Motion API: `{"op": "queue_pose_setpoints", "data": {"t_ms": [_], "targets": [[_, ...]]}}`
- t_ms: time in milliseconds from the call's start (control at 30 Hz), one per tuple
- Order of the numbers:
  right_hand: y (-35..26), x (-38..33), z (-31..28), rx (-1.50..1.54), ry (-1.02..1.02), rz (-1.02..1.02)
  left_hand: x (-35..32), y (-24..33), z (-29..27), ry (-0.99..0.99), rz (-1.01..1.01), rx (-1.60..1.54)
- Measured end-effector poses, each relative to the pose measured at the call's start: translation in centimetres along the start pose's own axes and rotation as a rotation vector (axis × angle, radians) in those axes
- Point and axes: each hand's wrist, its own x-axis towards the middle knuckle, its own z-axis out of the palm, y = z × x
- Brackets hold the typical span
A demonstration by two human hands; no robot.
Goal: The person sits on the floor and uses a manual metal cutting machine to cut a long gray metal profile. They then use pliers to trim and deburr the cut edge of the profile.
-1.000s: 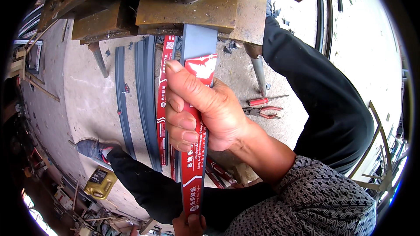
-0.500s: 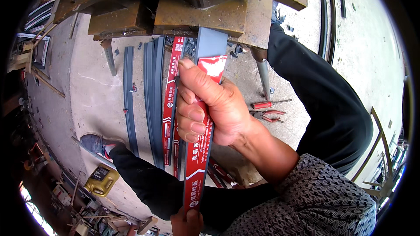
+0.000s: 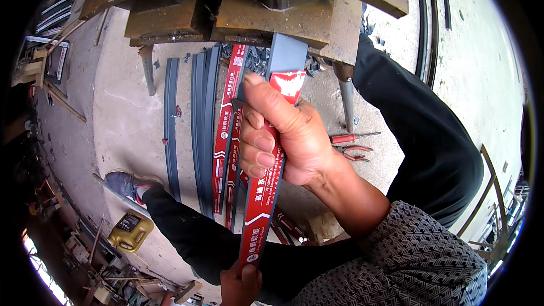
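My right hand [image 3: 286,136] is wrapped around a long grey profile strip [image 3: 287,55], thumb lying along it. Red printed film [image 3: 259,209] covers most of the strip, and its bare grey upper end meets the front edge of a heavy brown metal press [image 3: 272,20]. Whether that end sits inside the press or just against it, I cannot tell. Down at the strip's lower end, my left hand [image 3: 241,284] has its fingers closed on it. The strip slants slightly, its top leaning right.
Grey strips [image 3: 204,130] and red-filmed strips [image 3: 224,130] lie on the floor below the press. A red-handled screwdriver [image 3: 351,137] and pliers [image 3: 354,152] rest near my right forearm. Beside my left shoe [image 3: 127,186] is a gold jug [image 3: 130,231]. Dark scraps [image 3: 258,59] lie under the press.
The whole view has shifted a little, with the press and upper strip appearing farther right. Both hands keep their hold, and the strip's end stays at the press edge.
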Motion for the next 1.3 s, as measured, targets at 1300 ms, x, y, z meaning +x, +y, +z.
{"op": "queue_pose_setpoints", "data": {"t_ms": [1300], "targets": [[-0.7, -0.1, 0.3, -0.054, 0.064, -0.043, 1.4, 4.7, -3.2, -0.353, -0.614, -0.593]]}}
